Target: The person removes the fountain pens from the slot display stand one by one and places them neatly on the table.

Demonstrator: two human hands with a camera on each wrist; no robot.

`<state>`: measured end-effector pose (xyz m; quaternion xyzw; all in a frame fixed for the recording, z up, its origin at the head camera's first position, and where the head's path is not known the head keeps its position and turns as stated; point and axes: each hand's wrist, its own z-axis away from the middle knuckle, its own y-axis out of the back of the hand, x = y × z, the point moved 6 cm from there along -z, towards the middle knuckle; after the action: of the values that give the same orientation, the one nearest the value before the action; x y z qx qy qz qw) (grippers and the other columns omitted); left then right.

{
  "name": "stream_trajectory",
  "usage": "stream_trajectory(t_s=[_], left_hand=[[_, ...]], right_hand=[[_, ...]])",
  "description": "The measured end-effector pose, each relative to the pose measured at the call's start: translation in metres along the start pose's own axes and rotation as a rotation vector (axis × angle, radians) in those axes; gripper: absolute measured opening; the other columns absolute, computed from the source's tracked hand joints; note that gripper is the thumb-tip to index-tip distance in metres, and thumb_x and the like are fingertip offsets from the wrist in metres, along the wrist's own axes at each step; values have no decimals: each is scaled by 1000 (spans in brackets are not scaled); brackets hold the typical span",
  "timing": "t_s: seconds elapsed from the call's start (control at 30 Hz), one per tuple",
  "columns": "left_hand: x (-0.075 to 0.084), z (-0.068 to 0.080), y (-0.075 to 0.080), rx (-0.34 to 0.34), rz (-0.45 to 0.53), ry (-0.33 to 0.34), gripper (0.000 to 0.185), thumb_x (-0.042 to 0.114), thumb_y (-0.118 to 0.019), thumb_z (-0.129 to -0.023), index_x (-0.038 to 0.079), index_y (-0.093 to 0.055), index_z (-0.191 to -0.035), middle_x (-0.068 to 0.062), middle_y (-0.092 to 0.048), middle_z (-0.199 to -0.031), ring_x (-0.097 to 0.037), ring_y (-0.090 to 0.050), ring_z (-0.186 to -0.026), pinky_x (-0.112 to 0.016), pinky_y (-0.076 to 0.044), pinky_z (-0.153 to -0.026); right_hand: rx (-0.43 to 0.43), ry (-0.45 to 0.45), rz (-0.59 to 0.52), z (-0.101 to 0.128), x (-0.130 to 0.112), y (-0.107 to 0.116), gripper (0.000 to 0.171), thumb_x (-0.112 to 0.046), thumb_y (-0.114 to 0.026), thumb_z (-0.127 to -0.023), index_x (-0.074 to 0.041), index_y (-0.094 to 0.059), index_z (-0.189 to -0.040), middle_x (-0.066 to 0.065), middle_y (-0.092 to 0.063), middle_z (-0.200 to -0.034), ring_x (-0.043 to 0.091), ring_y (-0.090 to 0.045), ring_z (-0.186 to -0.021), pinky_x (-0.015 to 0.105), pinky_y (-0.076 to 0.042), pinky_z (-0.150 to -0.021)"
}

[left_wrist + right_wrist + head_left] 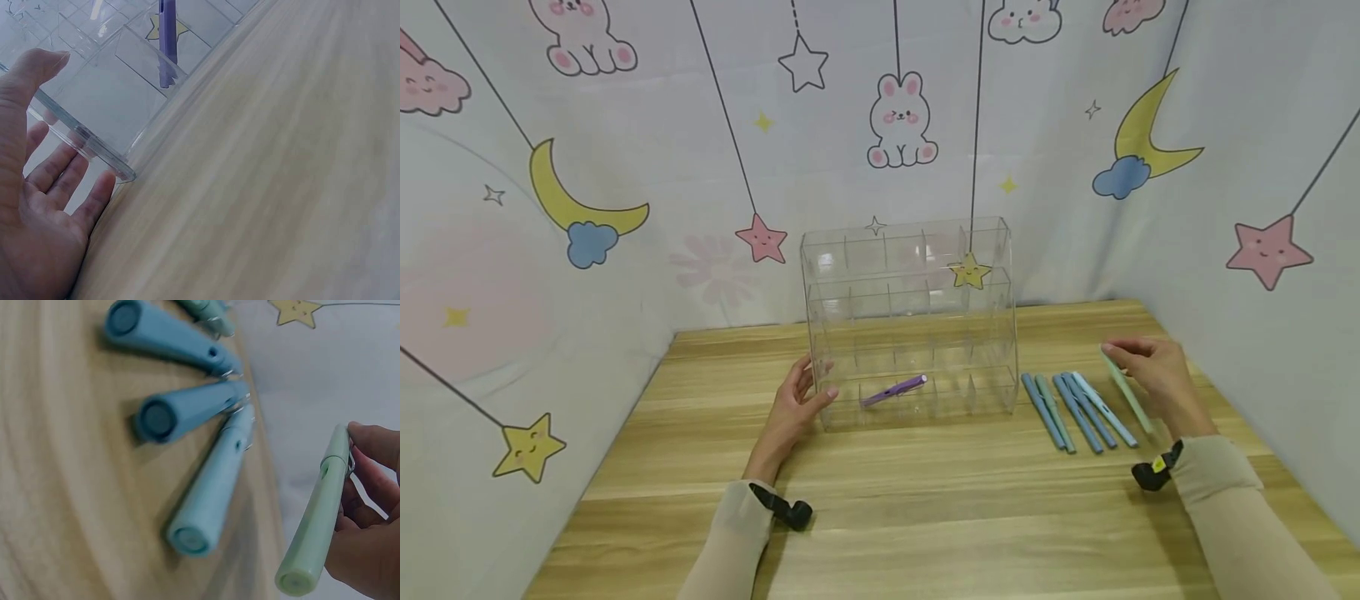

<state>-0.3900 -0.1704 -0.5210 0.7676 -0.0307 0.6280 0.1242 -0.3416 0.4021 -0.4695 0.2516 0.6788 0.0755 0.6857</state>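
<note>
Two hands at a clear organizer and a row of pens on a wooden table.

The left hand [793,408], fingers spread and straight, rests against the left wall of the clear acrylic organizer [910,321], where a purple pen [893,390] lies in the lowest row. Right of it lie blue pens [1078,410]; the right hand [1153,379] pinches a slim pale green pen [1126,390] just above the table [925,517].

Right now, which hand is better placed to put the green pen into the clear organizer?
The right hand: it already pinches the green pen. The left hand rests against the organizer, steadying its left side.
</note>
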Motion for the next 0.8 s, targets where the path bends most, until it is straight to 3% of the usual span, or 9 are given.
stream_trajectory(t_s=[0.13, 0.37, 0.6, 0.8], left_hand=[[-1, 0, -1, -1, -1, 2, 80, 12, -72, -102, 15, -29, -169, -14, -51, -165, -31, -41, -159, -58, -28, -134], [-1, 0, -1, 3, -10, 2, 80, 13, -72, -102, 15, -30, -169, -14, -51, -165, -32, -41, -159, -59, -28, -134], [0, 1, 1, 7, -3, 4, 79, 14, -73, -100, 20, -33, -168, -12, -52, -164, -30, -42, -159, -59, -28, -134], [1, 1, 0, 1, -3, 0, 80, 15, -73, -101, 20, -32, -169, -13, -51, -165, -30, -40, -159, -59, -26, -135]], right_hand=[[-32, -47, -3, -1, 20, -2, 64, -47, -70, -103, 3, -64, -143, -36, -64, -94, -6, -60, -91, 18, -57, -77], [-28, -97, -105, -3, 36, -8, 45, -40, -75, -102, -6, -73, -132, -29, -69, -92, -1, -64, -85, 20, -59, -72], [-43, -117, 0, -7, 33, -18, 60, -42, -71, -104, 4, -64, -142, -25, -66, -88, -1, -63, -83, 22, -59, -72], [-39, -101, 91, -7, 27, -23, 57, -40, -68, -105, 6, -66, -140, -17, -70, -94, -1, -64, -83, 21, -60, -72]])
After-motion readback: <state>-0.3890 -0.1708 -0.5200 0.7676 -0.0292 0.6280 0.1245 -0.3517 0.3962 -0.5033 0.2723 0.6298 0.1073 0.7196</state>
